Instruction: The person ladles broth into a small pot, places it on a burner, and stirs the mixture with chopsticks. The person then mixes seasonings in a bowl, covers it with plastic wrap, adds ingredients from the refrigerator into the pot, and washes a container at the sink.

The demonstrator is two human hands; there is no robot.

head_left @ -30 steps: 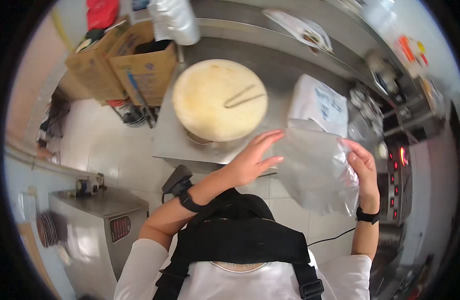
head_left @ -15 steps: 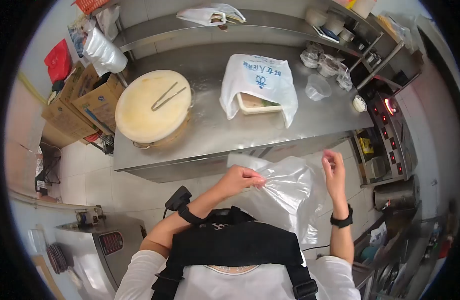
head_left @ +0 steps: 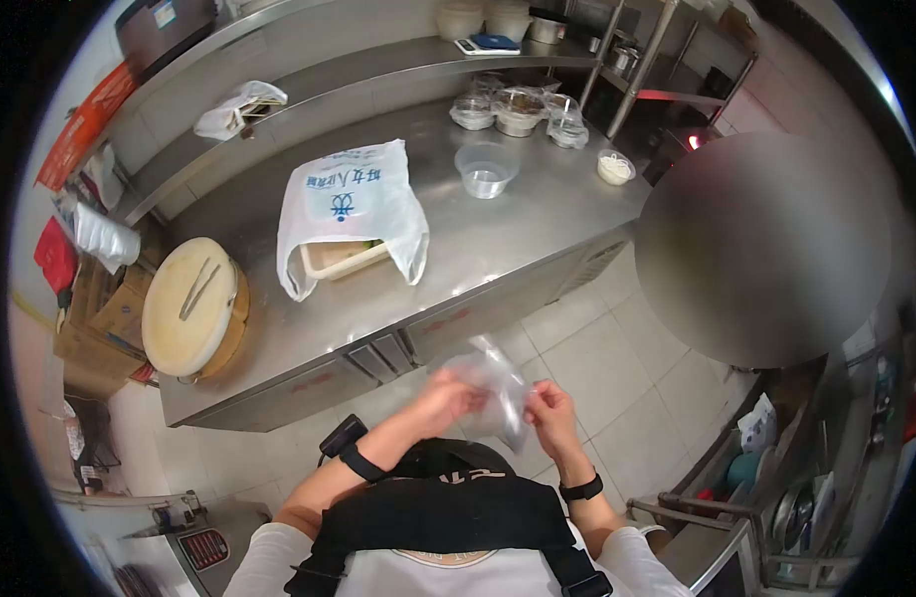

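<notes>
A clear plastic bag, bunched up and smeared by motion, hangs in front of my chest between my two hands. My left hand grips it from the left side, its fingers somewhat blurred. At the bag's right edge, my right hand pinches the film between thumb and fingers. Beyond them on the steel counter lies a white printed plastic bag over a pale tray, whose front rim shows. Farther right stands an open clear plastic tub.
A round cutting board with metal tongs on it sits at the counter's left end. Several wrapped bowls and a small white bowl stand toward the back right. A large blurred patch hides part of the right side.
The view has turned to the right. The clear bag, spread wide and held by my left hand before, is now gathered smaller, and my right hand has closed on it.
</notes>
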